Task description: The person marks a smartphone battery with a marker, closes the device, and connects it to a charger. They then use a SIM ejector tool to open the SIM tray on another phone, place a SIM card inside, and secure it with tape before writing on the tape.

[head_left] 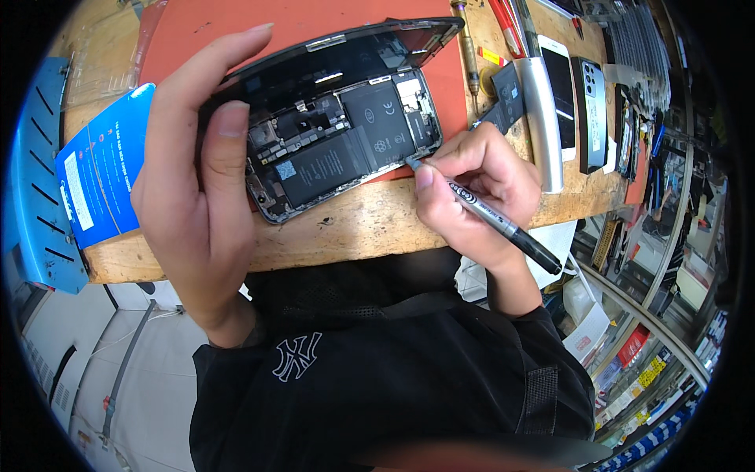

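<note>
An opened smartphone [322, 161] lies on the orange-red mat, its black battery and inner boards bare. Its screen [377, 49] is lifted along the far side and leans tilted over the body. My left hand [193, 149] grips the phone at its left end, thumb on the near side and a finger stretched past the screen's corner. In my right hand [484, 177] is a silver and black marker pen [503, 224], pinched near its front. Its tip meets or nearly meets the frame at the phone's near right corner; the fingertips partly hide it.
The orange-red mat [212, 23] covers part of the wooden bench [346, 236]. A blue box [106, 169] stands left. To the right lie a screwdriver [469, 55], a loose battery [506, 94], a silver cylinder [543, 126], a white phone [560, 86] and a dark phone [590, 114].
</note>
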`<state>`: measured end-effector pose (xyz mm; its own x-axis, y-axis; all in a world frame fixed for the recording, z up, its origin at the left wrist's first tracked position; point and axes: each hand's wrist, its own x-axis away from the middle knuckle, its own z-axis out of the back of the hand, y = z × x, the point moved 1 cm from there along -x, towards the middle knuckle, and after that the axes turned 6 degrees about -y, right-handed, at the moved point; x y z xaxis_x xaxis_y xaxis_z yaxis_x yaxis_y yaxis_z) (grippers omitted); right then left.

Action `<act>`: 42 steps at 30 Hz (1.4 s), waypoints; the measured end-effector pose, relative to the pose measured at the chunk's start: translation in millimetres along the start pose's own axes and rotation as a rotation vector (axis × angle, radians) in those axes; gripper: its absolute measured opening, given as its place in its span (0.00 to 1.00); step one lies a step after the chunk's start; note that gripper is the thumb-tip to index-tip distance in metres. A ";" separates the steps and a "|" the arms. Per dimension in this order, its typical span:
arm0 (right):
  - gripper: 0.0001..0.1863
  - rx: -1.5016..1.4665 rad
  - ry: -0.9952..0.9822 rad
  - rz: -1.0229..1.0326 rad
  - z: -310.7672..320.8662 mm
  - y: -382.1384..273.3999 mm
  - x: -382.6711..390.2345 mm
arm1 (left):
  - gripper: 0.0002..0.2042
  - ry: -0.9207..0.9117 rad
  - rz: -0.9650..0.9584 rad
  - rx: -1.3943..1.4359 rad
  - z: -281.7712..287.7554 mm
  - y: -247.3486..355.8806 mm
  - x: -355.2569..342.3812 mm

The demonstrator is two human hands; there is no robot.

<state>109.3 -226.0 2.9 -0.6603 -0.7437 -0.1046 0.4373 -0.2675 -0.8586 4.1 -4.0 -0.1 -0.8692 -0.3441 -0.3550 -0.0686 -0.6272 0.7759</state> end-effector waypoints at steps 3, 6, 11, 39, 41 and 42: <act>0.09 -0.026 0.019 0.044 -2.0 0.8 -1.2 | 0.16 0.000 -0.017 -0.012 0.3 -0.7 -0.9; 0.12 -0.040 0.109 -0.011 -2.9 1.6 -1.6 | 0.16 -0.001 -0.004 -0.020 0.5 0.4 -1.1; 0.10 0.000 0.027 -0.005 -0.4 -1.1 0.1 | 0.16 -0.020 0.043 -0.041 1.5 2.9 1.2; 0.08 -0.300 0.380 0.133 8.2 6.8 8.7 | 0.15 0.081 0.051 0.148 -4.5 -1.4 -3.2; 0.10 -0.394 0.359 0.094 8.4 7.3 8.5 | 0.14 0.073 0.058 0.179 -4.4 -2.8 -2.5; 0.10 -0.395 0.348 0.084 8.6 7.3 8.2 | 0.14 0.077 0.067 0.182 -4.6 -3.2 -2.2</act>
<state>112.4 -239.3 0.2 -0.8258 -0.4877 -0.2834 0.2783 0.0847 -0.9567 8.6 -4.5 -4.2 -0.8353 -0.4373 -0.3332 -0.1055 -0.4673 0.8778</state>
